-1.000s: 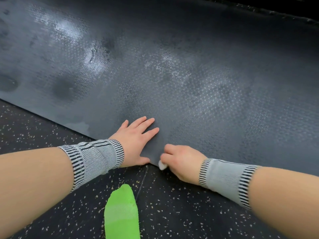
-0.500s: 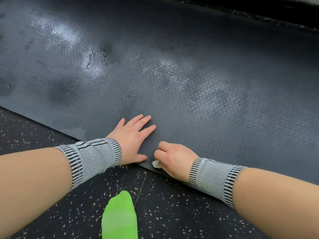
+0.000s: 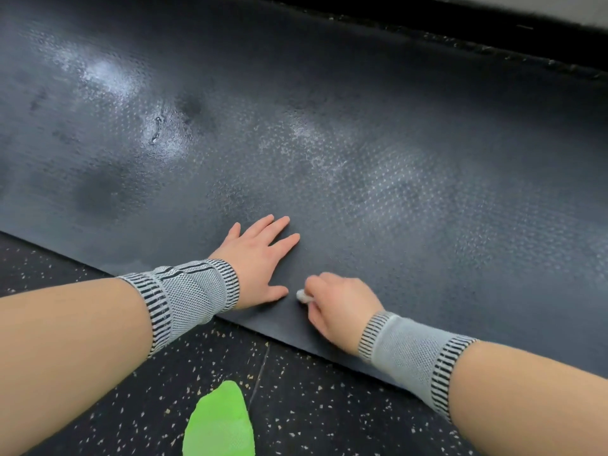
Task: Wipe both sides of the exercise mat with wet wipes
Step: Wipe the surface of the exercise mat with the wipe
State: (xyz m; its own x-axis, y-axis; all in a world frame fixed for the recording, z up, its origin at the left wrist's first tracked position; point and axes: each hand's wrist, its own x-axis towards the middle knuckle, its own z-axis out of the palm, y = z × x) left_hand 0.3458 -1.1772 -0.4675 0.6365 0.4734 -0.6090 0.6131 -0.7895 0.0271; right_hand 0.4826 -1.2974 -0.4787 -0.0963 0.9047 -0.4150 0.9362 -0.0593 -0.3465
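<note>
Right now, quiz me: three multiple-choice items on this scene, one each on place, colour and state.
1. Where is the wipe?
A. on the floor
B. in the right hand
C. under the left hand

2. What colour is the sock?
A. green
B. red
C. white

3. How does the left hand lie?
A. fisted
B. lifted
C. flat on the mat

Answers:
1 B, the right hand pinches it.
2 A, it is bright green.
3 C, its fingers are spread on the mat.
</note>
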